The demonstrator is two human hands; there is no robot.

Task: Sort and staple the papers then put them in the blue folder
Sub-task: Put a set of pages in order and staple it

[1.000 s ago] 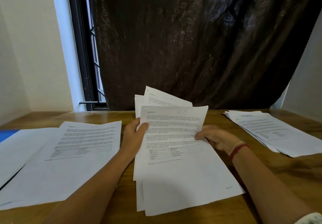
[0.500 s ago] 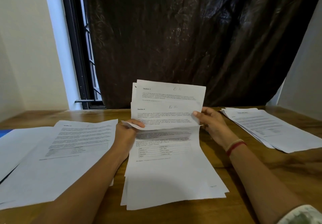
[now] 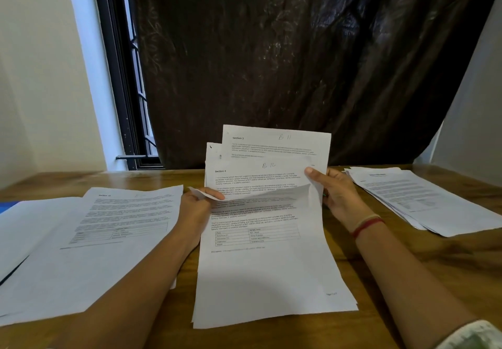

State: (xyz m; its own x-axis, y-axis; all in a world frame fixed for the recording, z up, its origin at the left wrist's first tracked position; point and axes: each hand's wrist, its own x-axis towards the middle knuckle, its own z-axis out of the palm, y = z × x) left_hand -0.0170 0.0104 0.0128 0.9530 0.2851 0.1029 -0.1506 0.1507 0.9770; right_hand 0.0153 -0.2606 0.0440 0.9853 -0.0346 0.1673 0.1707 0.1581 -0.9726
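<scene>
Head view, standing by the wooden table: the only container is hardly there to see, just a blue corner at the far left edge, buried under the left pile of printed sheets, so I cannot tell whether anything lies inside it. The centre stack rests its near end on the table while its far end is lifted and fanned. The left hand pinches the front sheet's top edge, curled over toward the person, and the right hand grips the stack's right edge with the thumb on top. Behind the bent sheet stand pages headed "Section 4" and "Section 3", each with a handwritten mark I read only roughly. The right pile lies apart, its small print too blurred to read, and both forearms run off the bottom
</scene>
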